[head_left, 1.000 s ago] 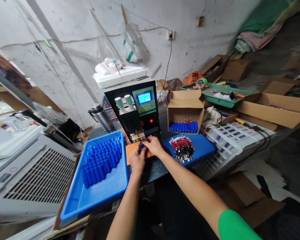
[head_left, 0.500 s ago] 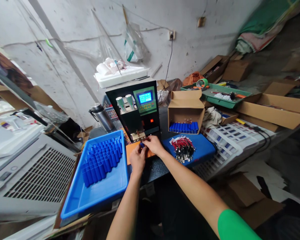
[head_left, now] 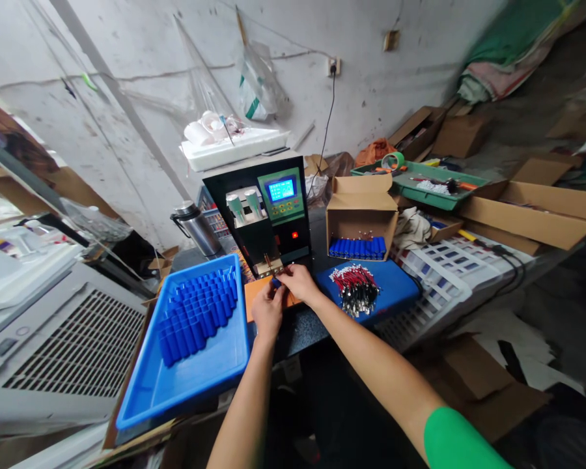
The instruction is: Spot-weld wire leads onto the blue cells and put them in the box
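Cluttered bench against grimy wall, black machine (head_left: 268, 212) at back edge. Both hands meet under its welding pins: left hand (head_left: 267, 311) and right hand (head_left: 297, 284), fingers pinched together on small blue cell (head_left: 276, 283), over orange pad (head_left: 254, 296). Blue tray (head_left: 215, 365) of cells at left edge; wire bundle (head_left: 355, 290) right. Best done steady: cell square under pins, fingertips clear.

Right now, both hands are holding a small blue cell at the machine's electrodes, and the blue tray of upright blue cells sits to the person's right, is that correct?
Not quite. In the head view, the blue tray of upright blue cells sits to the person's left, not right. The rest holds: the left hand and right hand hold a small blue cell at the machine's electrodes.
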